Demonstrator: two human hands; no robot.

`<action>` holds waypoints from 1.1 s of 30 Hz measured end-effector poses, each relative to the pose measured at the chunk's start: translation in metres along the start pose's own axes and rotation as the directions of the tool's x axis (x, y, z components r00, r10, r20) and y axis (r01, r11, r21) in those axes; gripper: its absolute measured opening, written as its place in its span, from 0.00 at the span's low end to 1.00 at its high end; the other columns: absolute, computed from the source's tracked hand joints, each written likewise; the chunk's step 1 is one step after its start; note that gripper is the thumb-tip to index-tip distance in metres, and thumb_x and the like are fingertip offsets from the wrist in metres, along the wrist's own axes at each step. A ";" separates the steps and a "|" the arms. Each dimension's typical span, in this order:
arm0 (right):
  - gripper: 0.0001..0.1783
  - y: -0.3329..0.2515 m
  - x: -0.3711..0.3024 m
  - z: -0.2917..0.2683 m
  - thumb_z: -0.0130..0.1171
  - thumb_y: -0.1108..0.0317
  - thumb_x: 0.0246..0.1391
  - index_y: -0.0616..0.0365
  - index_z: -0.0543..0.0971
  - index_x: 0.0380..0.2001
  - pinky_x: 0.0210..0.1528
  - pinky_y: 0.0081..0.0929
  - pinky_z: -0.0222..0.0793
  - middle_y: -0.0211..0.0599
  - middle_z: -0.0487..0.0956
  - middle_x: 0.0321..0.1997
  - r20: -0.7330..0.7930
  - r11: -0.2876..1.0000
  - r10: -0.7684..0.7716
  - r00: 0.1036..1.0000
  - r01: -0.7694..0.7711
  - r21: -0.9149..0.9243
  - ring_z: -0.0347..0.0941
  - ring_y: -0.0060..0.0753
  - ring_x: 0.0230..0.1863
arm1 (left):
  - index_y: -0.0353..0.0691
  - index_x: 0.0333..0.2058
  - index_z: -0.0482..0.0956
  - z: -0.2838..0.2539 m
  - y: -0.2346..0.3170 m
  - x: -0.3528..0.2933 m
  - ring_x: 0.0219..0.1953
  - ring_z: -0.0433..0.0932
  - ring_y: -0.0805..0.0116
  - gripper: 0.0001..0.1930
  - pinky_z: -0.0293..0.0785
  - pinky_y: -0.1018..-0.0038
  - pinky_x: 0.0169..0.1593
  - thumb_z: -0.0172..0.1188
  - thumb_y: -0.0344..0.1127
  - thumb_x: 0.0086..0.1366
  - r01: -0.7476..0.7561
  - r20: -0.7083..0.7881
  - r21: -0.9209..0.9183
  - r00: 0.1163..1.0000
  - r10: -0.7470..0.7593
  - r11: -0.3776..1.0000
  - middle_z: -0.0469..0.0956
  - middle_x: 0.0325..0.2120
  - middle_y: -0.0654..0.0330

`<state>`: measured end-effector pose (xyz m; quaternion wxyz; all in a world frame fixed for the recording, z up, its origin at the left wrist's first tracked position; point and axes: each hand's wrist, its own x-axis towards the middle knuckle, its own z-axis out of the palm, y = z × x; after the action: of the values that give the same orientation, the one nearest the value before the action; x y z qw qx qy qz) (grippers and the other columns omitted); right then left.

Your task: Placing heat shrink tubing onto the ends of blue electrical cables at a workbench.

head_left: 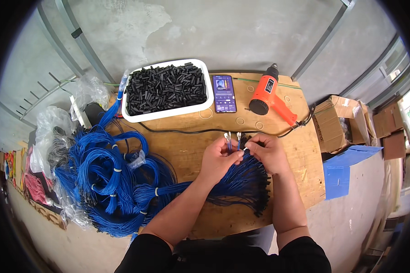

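Note:
Over the wooden table, my left hand (217, 159) pinches a few blue wires whose pale terminals (228, 135) stick up above the fingers. Close to its right, my right hand (269, 154) has thumb and fingers pressed together at a small pale wire end; black sleeves show just behind it. What exactly those fingertips hold is too small to make out. Below both hands a fanned bundle of blue wires (237, 182) lies on the table, many ends capped with black sleeves (263, 191). A white tub (168, 114) full of short black sleeves stands beyond my hands.
A phone (224, 95) lies beside the tub. An orange heat gun (269, 96) rests at the far right, near a black cable (187, 131) crossing the wooden table (300, 150). Coiled blue wires (105, 173) heap on the left. Cardboard boxes (337, 127) stand past the right edge.

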<state>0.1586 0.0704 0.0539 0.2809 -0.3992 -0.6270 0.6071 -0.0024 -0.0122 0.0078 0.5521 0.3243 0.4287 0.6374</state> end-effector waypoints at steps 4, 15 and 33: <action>0.05 0.004 0.000 -0.005 0.60 0.73 0.61 0.63 0.80 0.31 0.22 0.14 0.55 0.22 0.72 0.20 0.068 0.978 0.070 0.995 -0.082 0.189 0.61 0.11 0.20 | 0.32 0.44 0.75 0.001 0.006 -0.003 0.28 0.79 0.73 0.12 0.77 0.77 0.32 0.64 0.23 0.62 0.094 0.043 -0.079 0.995 -0.090 0.993 0.79 0.31 0.58; 0.05 0.009 -0.004 -0.004 0.62 0.73 0.61 0.64 0.80 0.32 0.24 0.13 0.56 0.22 0.74 0.23 -0.005 0.990 0.014 1.000 -0.013 0.137 0.62 0.10 0.22 | 0.31 0.37 0.81 -0.003 0.002 -0.001 0.24 0.75 0.76 0.07 0.72 0.80 0.29 0.65 0.28 0.63 0.184 0.072 0.025 0.980 -0.186 0.983 0.78 0.25 0.61; 0.10 0.008 0.002 -0.003 0.50 0.72 0.66 0.64 0.78 0.45 0.23 0.12 0.53 0.31 0.76 0.31 -0.006 0.799 0.107 0.994 -0.083 0.596 0.61 0.15 0.23 | 0.32 0.36 0.79 -0.001 -0.001 0.001 0.24 0.74 0.78 0.07 0.71 0.81 0.27 0.65 0.30 0.64 0.154 -0.048 -0.021 0.987 -0.155 0.988 0.77 0.25 0.63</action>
<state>0.1618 0.0734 0.0461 0.3734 -0.3339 -0.3787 0.7783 -0.0030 -0.0109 0.0067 0.5916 0.2695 0.4606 0.6043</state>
